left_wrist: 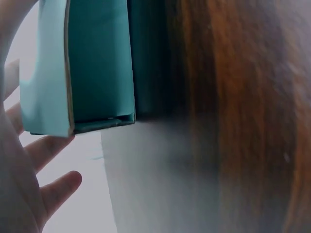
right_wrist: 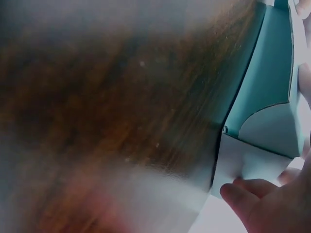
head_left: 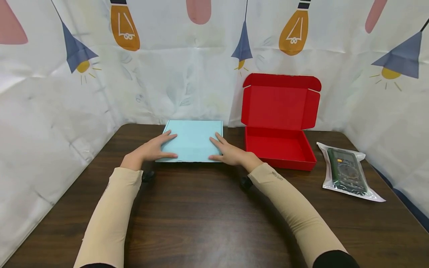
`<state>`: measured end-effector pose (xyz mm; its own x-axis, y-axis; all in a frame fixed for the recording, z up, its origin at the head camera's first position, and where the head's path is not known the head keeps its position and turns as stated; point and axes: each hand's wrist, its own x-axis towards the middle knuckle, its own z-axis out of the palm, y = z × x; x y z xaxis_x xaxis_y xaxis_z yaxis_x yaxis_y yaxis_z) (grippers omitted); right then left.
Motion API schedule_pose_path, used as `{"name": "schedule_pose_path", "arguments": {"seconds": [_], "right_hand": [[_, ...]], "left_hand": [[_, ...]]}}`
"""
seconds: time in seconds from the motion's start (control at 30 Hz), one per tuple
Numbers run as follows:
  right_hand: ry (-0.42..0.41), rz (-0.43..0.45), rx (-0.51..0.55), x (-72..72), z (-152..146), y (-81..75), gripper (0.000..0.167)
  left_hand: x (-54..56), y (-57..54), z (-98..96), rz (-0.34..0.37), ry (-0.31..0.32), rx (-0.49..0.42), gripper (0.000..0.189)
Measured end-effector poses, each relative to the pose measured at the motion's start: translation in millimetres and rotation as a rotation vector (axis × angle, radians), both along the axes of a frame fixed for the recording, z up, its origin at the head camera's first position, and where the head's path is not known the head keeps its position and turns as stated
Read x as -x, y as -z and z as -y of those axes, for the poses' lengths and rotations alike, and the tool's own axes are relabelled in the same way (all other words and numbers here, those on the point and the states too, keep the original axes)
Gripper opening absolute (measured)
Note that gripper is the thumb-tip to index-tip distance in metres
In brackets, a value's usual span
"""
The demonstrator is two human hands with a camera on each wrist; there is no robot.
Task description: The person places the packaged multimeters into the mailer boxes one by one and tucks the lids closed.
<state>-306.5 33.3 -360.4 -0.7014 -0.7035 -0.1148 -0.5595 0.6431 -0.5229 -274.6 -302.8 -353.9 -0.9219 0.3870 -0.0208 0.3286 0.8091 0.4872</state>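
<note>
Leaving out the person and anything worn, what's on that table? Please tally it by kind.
Boxes: 2 (light blue box, red box)
Meters: 1 (bagged meter)
Total: 3

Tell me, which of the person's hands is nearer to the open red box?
The right. The right hand is at the light blue box's right side, just left of the red box. The left hand is farther left, at the blue box's left side.

Room before blue box (head_left: 192, 139), curtain (head_left: 201, 89) (seemingly close) behind
</note>
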Motion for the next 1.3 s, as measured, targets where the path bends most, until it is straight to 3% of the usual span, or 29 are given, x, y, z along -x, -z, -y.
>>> {"name": "schedule_pose_path", "arguments": {"seconds": [0.47,0.9,1.3], "right_hand": [[0.023,0.04,-0.057,7.5,10,0.5,0.105],[0.082,-0.035,-0.094,9.2,17,1.8,0.108],[0.002,0.034,-0.087,13.7,12,1.4,0.105]], "left_hand": [[7.4,9.7,0.9,0.024,-0.026,0.018,0.099],[5.2,11.8,0.3,0.021,-0.029,0.035,0.099],[7.0,14.0,1.5,0.029,-0.005,-0.039,0.1]]}}
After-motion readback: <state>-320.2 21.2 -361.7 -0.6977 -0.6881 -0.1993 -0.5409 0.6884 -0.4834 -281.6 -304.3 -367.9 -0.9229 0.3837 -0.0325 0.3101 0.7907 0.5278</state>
